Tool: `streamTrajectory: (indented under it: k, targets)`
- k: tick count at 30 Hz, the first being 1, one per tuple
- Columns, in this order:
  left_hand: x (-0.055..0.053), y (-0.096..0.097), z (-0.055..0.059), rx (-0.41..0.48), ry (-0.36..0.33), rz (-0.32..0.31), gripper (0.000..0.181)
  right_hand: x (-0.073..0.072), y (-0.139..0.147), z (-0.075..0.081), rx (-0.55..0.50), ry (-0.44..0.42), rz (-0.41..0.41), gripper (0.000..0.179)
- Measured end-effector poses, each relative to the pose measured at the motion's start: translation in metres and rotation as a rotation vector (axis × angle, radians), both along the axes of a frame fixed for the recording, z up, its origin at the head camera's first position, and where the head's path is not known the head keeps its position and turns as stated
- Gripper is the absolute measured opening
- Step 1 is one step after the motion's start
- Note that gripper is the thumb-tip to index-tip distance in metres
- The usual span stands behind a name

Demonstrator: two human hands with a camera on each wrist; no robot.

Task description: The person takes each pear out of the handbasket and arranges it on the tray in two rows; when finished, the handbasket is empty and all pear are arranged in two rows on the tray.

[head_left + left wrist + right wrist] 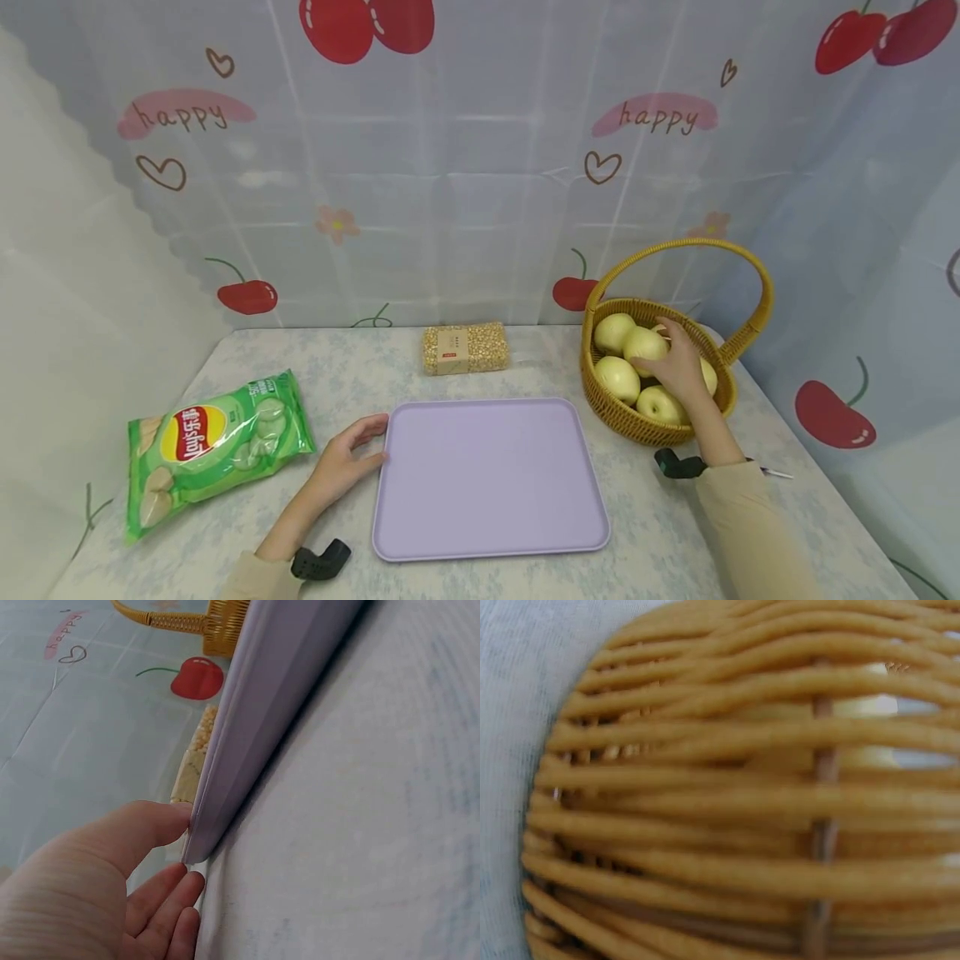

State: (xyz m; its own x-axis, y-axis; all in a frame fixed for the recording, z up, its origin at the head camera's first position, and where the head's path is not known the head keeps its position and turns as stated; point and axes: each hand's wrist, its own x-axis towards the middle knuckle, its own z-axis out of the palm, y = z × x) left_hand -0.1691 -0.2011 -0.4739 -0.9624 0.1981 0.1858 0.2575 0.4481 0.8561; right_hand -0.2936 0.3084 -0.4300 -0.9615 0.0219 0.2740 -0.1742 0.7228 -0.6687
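Observation:
A lilac tray (pixel 491 479) lies flat on the table. My left hand (pixel 347 458) touches its left edge; in the left wrist view the thumb (pixel 161 823) rests at the rim near a corner, with the fingers (pixel 169 907) loosely bent beside it. At the right, a woven basket (pixel 632 425) with a tall handle holds several pale yellow-green apples (pixel 617 379). My right hand (pixel 681 367) is inside it, thumb and fingers spanning an upper apple (pixel 643 348). Only the blurred basket weave (pixel 705 802) fills the right wrist view, so that grip is hidden there.
A green bag of chips (pixel 217 450) lies at the left. Near the back edge is a clear pack of yellowish grains (pixel 486 347) with a paper label. A printed curtain (pixel 465 167) hangs behind the table. A thin pen-like object (pixel 776 473) lies by the right wrist.

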Motion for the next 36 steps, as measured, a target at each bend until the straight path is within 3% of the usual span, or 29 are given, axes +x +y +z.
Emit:
streamTrajectory:
  k: [3,6,13,18,24,30,36]
  targets:
    - [0.001,0.001,0.003,-0.008,-0.004,0.004,0.049,0.000,0.000,-0.001,-0.026,0.016,-0.009,0.085]
    - [-0.002,0.000,-0.001,0.003,-0.011,0.008,0.049,0.001,-0.001,-0.001,-0.070,0.043,-0.021,0.086]
    - [-0.016,-0.010,-0.035,-0.009,-0.009,0.021,0.052,0.003,-0.001,-0.003,-0.145,0.064,-0.065,0.086]
    - [-0.019,-0.014,-0.042,-0.007,-0.010,0.024,0.052,0.003,-0.001,-0.003,-0.183,0.057,-0.077,0.084]
    - [-0.019,-0.012,-0.040,0.012,-0.016,0.016,0.052,0.010,-0.002,0.004,-0.197,0.055,-0.091,0.082]
    - [-0.018,-0.011,-0.038,0.011,-0.021,0.016,0.051,0.027,-0.015,0.020,-0.229,0.051,-0.098,0.080]
    - [-0.009,-0.005,-0.018,0.015,-0.031,0.016,0.049,0.046,-0.044,0.038,-0.237,0.070,-0.077,0.074]
